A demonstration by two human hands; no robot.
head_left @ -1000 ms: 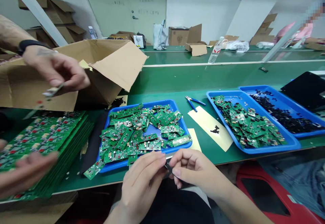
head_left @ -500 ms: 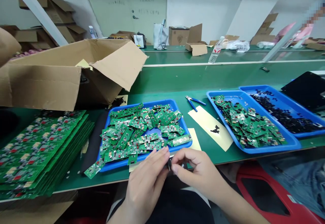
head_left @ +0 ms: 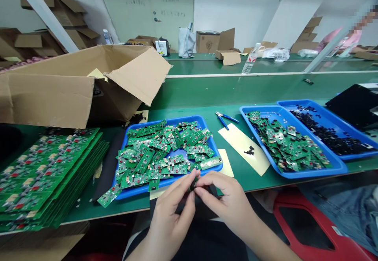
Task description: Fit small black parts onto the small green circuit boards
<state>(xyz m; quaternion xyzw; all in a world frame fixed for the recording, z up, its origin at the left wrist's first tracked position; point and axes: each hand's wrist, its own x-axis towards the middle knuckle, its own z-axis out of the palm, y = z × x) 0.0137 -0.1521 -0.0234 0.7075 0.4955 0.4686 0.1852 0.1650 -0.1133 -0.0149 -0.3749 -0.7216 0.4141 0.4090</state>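
My left hand (head_left: 174,209) and my right hand (head_left: 226,198) meet at the front edge of the bench, fingertips pinched together around a small dark part (head_left: 193,183). Fingers cover most of that part, so its shape is hard to make out. Just beyond my hands lies a blue tray (head_left: 203,122) full of small green circuit boards (head_left: 144,160). To the right, a second blue tray (head_left: 333,169) holds more boards with black pieces on them. Behind it a third blue tray (head_left: 283,103) contains many small black parts (head_left: 333,133).
Blue-handled pliers (head_left: 226,118) lie near a yellow paper (head_left: 236,142) with black bits. At left stand stacked board panels (head_left: 50,174) and a large open carton (head_left: 44,99). A red stool (head_left: 348,241) is at lower right, beside a person's denim-clad leg.
My left hand has turned from lying over the part to pinching it, with its thumb now showing. My right fingertips have shifted slightly left. A bare arm at the far left has left view.
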